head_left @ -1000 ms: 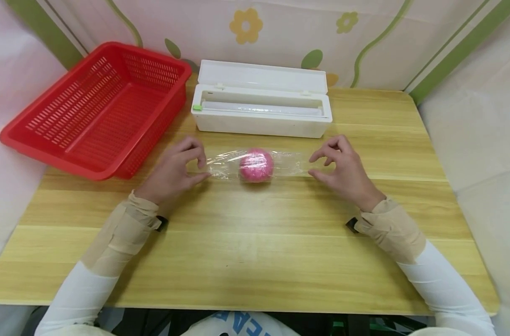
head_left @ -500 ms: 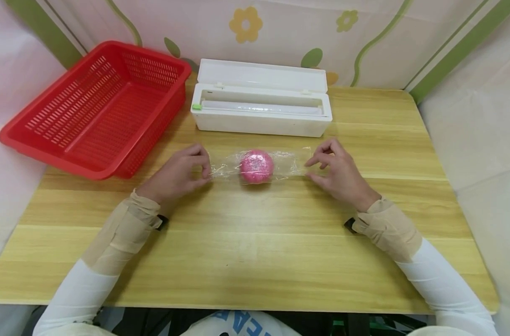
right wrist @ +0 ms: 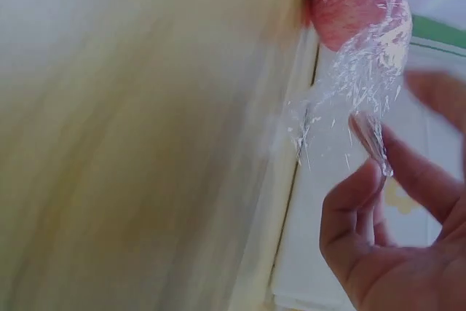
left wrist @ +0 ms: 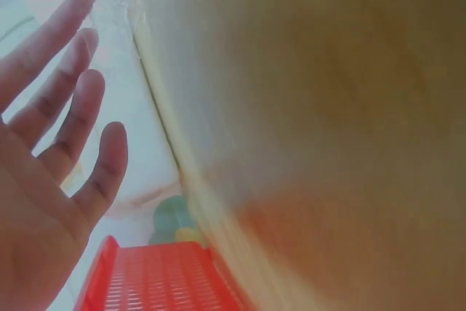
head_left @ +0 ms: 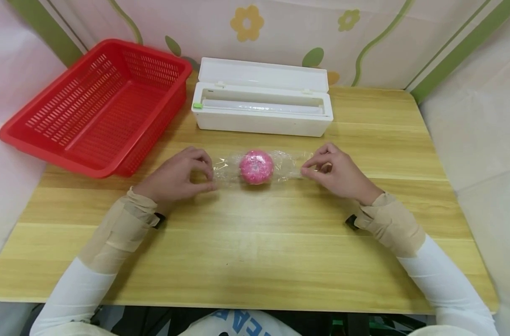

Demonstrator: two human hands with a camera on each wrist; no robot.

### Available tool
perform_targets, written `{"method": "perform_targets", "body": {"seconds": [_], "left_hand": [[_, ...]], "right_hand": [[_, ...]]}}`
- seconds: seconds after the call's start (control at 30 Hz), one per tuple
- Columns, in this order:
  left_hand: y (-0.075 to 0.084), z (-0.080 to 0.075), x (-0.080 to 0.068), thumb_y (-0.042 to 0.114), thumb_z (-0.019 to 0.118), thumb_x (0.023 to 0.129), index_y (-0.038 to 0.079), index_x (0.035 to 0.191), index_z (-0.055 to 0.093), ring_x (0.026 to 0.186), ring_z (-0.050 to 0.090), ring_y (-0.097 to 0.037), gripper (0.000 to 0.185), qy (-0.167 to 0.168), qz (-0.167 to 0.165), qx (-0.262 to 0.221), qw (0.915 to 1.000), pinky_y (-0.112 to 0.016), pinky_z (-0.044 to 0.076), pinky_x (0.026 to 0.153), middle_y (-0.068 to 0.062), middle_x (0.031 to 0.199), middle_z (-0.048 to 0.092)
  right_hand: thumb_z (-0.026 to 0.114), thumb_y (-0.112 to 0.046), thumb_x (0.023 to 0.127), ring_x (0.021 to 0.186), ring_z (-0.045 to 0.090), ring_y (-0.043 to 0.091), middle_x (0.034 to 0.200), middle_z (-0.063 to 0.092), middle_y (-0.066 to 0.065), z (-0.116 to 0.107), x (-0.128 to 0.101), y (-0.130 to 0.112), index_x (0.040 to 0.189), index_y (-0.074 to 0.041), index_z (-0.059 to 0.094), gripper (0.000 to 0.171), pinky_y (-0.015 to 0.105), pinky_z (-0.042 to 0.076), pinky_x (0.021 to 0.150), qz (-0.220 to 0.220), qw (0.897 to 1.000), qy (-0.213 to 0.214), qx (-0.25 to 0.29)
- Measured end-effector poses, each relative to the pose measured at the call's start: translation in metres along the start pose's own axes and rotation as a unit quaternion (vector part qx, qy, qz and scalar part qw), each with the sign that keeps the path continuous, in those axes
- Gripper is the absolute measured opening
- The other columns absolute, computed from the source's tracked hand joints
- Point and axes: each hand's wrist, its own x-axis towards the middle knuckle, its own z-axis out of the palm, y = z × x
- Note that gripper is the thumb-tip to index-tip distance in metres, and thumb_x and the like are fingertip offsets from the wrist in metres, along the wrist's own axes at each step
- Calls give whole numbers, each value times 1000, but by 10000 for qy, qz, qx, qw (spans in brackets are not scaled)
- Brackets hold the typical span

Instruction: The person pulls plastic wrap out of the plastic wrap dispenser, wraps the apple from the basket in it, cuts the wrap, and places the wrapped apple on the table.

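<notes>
A pink-red apple (head_left: 256,167) sits at the middle of the table, wrapped in clear plastic wrap (head_left: 285,165) whose loose ends stretch out to both sides. Thumb and fingertips of my right hand (head_left: 340,176) pinch the right end; the right wrist view shows the gathered film (right wrist: 373,140) between them, with the apple (right wrist: 353,5) beyond. At the left end, my left hand (head_left: 177,176) has its thumb apart from its fingers, fingertips right by the film. Its fingers (left wrist: 62,118) look spread and gently bent in the left wrist view.
Behind the apple stands a white wrap dispenser box (head_left: 261,122), lid raised, a roll of film (head_left: 263,107) inside. A red plastic basket (head_left: 129,161) occupies the back left. The wooden table (head_left: 255,261) extends toward the person, with a patterned curtain (head_left: 288,28) at its back.
My right hand moves slightly left and its thumb and fingers come together on the film end. My left fingers and thumb part. The wrap looks more crumpled; the apple stays put.
</notes>
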Motion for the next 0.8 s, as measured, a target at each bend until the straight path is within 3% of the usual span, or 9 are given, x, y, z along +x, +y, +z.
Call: {"method": "perform_targets", "body": {"seconds": [0.1, 0.27, 0.43, 0.6, 0.8], "left_hand": [[-3, 0, 1, 19, 82, 94, 17, 89, 83, 107, 57, -20, 6, 116, 47, -330, 9994, -43, 47, 99, -2, 104, 65], [-5, 2, 4, 13, 83, 92, 12, 92, 85, 97, 55, -19, 2, 209, 104, -447, 9987, -39, 47, 89, -4, 97, 61], [-4, 2, 5, 10, 87, 87, 13, 93, 84, 97, 58, -20, 7, -20, 105, -370, 9993, -40, 48, 90, -3, 94, 65], [-5, 2, 5, 9, 86, 88, 16, 96, 84, 98, 62, -20, 11, -237, 79, -371, 9990, -42, 49, 93, 1, 96, 70], [-9, -3, -2, 14, 84, 91, 16, 113, 82, 100, 66, -17, 22, -546, 82, -428, 9976, -42, 53, 92, 3, 106, 78]], "right_hand": [[78, -19, 97, 91, 55, 21, 105, 54, 11, -1, 3, 1, 102, -10, 82, 11, 21, 49, 76, 108, 9999, 22, -9], [81, -16, 95, 94, 57, 24, 107, 53, 14, 1, 8, 2, 105, -7, 77, 13, 25, 50, 80, 391, 9992, -115, -26], [82, -18, 94, 98, 60, 29, 118, 54, 16, 3, 12, 3, 113, -4, 64, 30, 33, 52, 82, 729, 9968, -295, 150], [82, -19, 94, 96, 61, 28, 118, 57, 17, 4, 15, 5, 119, -4, 59, 38, 29, 53, 76, 856, 9954, -333, 286], [81, -20, 95, 101, 63, 29, 123, 58, 16, 0, 16, 7, 122, -5, 58, 39, 28, 54, 79, 1043, 9926, -425, 462]]}}
